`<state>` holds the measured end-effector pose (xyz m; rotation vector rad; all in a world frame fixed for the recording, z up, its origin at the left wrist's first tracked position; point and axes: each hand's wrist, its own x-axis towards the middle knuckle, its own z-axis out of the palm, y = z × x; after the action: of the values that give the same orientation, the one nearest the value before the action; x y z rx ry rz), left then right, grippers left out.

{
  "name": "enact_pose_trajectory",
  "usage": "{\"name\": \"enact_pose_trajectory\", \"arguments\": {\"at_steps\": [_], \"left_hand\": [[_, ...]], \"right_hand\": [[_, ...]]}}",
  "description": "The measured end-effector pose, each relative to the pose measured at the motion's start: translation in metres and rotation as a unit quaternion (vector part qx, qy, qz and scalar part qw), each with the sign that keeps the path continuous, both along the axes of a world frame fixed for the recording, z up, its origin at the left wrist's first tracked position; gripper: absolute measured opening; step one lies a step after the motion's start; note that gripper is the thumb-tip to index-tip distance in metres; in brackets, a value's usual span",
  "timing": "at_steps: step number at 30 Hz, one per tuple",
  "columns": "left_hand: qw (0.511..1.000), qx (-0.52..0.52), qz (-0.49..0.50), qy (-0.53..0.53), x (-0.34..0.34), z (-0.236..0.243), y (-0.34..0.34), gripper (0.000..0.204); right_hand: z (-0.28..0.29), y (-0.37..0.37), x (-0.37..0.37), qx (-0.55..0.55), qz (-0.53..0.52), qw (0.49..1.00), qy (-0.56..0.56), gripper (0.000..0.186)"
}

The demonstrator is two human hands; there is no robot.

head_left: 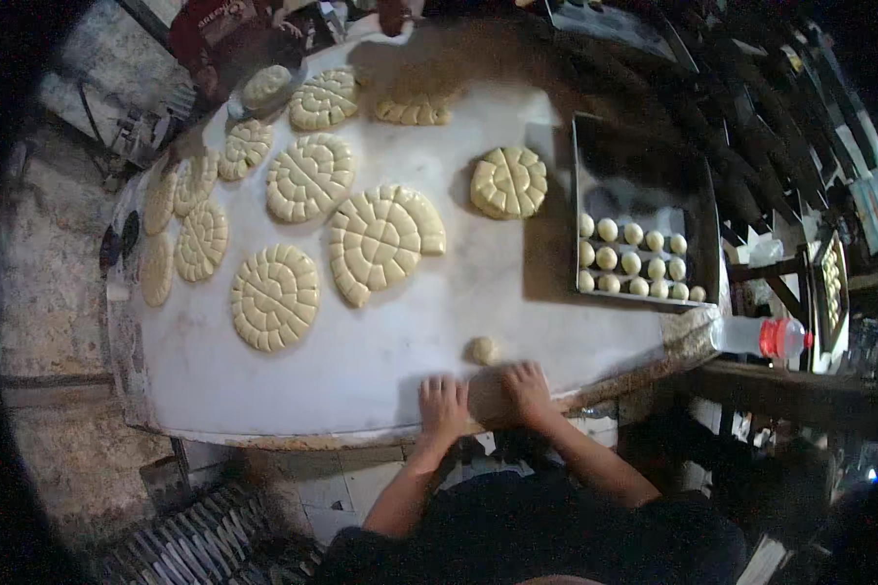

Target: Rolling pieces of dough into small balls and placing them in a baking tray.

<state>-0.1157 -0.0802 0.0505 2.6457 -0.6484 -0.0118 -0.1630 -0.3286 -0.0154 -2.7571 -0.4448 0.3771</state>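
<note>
A small dough ball (pixel 484 351) lies on the pale worktop, just beyond my two hands and apart from both. Near the front edge, my left hand (pixel 444 407) rests palm down, its fingers stretched forward on the surface and nothing visible in it. My right hand (pixel 528 394) lies a little to the right in the same way, fingers forward and slightly apart, close to the dough ball. What may be under either palm is hidden. Beyond them, a round dough disc cut into segments (pixel 509 182) sits alone, and a larger cut disc (pixel 382 240) has an opened gap at its lower side.
Several more cut dough discs (pixel 275 297) spread over the left and far worktop (pixel 351 375). A dark metal tray (pixel 648 156) at the right holds rows of dough balls (pixel 632 263). A clear plastic bottle (pixel 746 336) is beside the right edge. Another person (pixel 224 34) stands at the far left.
</note>
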Motion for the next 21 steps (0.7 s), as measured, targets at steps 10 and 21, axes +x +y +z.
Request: {"name": "enact_pose_trajectory", "arguments": {"at_steps": [10,21], "left_hand": [[0.974,0.007,0.221,-0.044,0.071,-0.011,-0.022,0.014],[0.967,0.004,0.253,-0.029,0.064,-0.015,0.030,0.015]], "right_hand": [[-0.011,-0.035,0.079,0.090,-0.175,0.979,-0.047,0.052],[-0.022,-0.080,0.063,0.024,-0.170,0.963,-0.209,0.048]]}}
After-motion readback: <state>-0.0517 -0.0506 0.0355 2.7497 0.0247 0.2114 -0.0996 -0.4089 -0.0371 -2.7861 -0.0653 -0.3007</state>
